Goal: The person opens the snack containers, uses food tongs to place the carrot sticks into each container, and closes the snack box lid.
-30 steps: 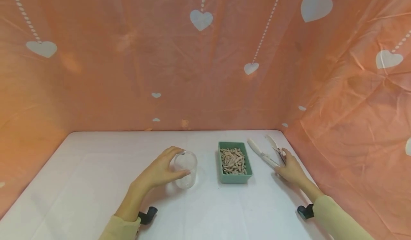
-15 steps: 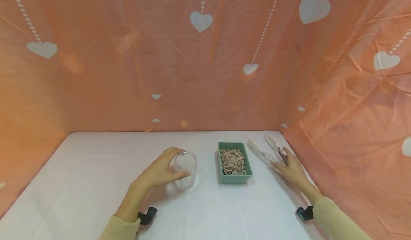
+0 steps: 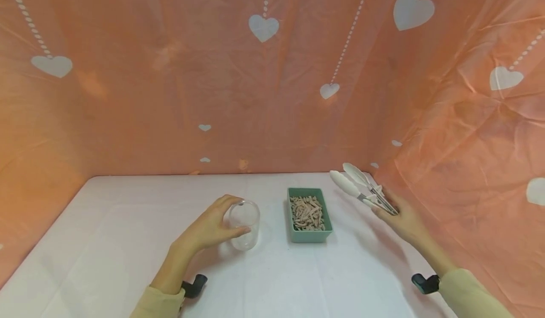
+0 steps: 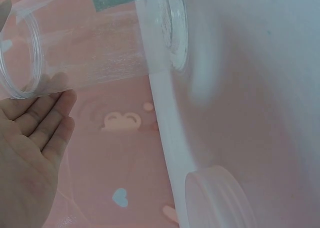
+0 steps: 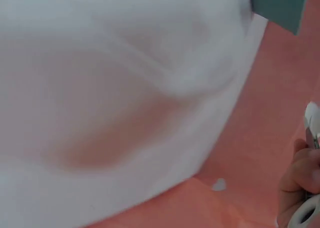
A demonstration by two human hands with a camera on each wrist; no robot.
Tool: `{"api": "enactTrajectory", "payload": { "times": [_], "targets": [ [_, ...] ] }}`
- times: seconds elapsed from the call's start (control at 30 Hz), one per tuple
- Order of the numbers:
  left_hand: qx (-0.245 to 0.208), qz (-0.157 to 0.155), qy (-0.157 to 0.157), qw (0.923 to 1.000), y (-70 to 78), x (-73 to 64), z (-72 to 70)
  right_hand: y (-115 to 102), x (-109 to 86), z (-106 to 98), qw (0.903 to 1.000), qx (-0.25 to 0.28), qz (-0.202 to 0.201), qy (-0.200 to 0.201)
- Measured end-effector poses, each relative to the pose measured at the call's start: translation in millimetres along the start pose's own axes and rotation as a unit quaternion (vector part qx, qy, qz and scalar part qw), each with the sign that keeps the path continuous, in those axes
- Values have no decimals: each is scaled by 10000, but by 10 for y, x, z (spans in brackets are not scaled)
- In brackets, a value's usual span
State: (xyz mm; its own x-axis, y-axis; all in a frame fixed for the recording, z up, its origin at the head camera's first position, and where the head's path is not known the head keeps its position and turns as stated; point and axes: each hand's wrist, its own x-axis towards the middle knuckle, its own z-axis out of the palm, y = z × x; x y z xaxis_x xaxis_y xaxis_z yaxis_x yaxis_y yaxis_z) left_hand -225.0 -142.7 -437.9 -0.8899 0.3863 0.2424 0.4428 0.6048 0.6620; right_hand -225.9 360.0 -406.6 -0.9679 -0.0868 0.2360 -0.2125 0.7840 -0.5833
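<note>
A clear jar point(image 3: 246, 240) stands upright on the white table, left of centre. My left hand point(image 3: 211, 224) holds it near the rim, thumb on the near side and fingers on the far side. The left wrist view shows the fingers against the wall of the transparent jar point(image 4: 95, 47). At the right, my right hand point(image 3: 402, 217) grips the handle end of tongs point(image 3: 348, 185) with white tips, lifted off the table. Their two arms are spread apart, pointing up and left. Only part of the right hand point(image 5: 300, 175) and the tongs shows in the right wrist view.
Between the hands sits a green rectangular box point(image 3: 310, 237) with many small brownish-grey strips point(image 3: 307, 213). A round, pale see-through lid-like piece point(image 4: 217, 198) lies low in the left wrist view. Orange heart-printed cloth point(image 3: 289, 95) walls the table's back and sides.
My right hand has taken hold of the tongs and raised them off the table, shifting slightly right. The left hand stays on the jar, and the box has not moved.
</note>
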Motion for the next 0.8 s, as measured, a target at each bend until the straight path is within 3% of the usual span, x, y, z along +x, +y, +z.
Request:
{"api": "enactTrajectory", "payload": {
  "times": [0.1, 0.33, 0.53, 0.8],
  "targets": [
    [-13, -26, -14, 10000, -3, -1, -6, -94, -25, -92, 9999, 48, -93, -68],
    [-20, -29, -31, 10000, -5, -1, -6, -264, -53, -252, 9930, -579, -1031, 23],
    [8, -41, -50, 10000, -5, 1, -6, -372, -9, -327, 9813, -1127, -1521, -344],
    [21, -9, -32, 10000, -2, 2, 1, -425, 104, -258, 9668, -1477, -1922, -809]
  ]
}}
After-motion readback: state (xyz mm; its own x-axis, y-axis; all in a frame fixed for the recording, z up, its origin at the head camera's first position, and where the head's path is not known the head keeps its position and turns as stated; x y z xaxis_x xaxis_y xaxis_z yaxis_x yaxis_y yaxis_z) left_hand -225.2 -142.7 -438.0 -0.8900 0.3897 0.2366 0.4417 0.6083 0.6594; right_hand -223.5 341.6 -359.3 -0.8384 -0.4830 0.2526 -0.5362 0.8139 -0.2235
